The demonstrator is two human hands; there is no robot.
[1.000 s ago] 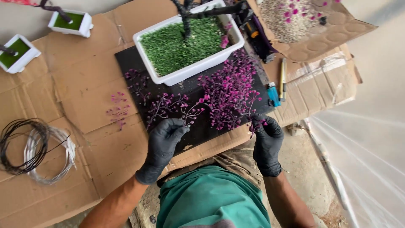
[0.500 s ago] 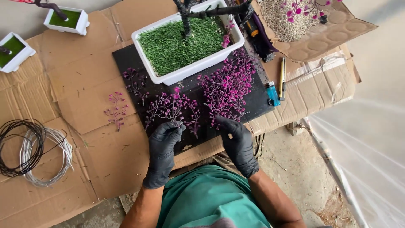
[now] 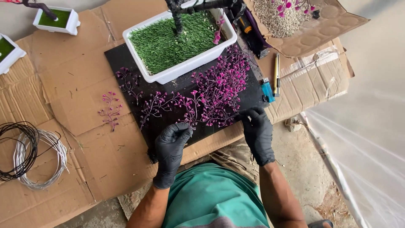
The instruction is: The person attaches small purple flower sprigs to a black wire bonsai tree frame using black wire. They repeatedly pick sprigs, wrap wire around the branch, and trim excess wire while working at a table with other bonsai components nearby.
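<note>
Magenta plastic blossom sprigs (image 3: 211,95) on the black mat (image 3: 126,63): stems pinched closed by black-gloved left hand (image 3: 171,145) at 7 o'clock, right hand (image 3: 257,131) at 4; best separated gently.

Makeshift craft workshop, flattened cardboard (image 3: 84,84) as floor bench, wire coils (image 3: 29,154), planter trays (fake grass) (image 3: 177,42)

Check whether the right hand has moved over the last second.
Yes: the right hand moved from off the black board's near right corner leftwards onto it.
</note>
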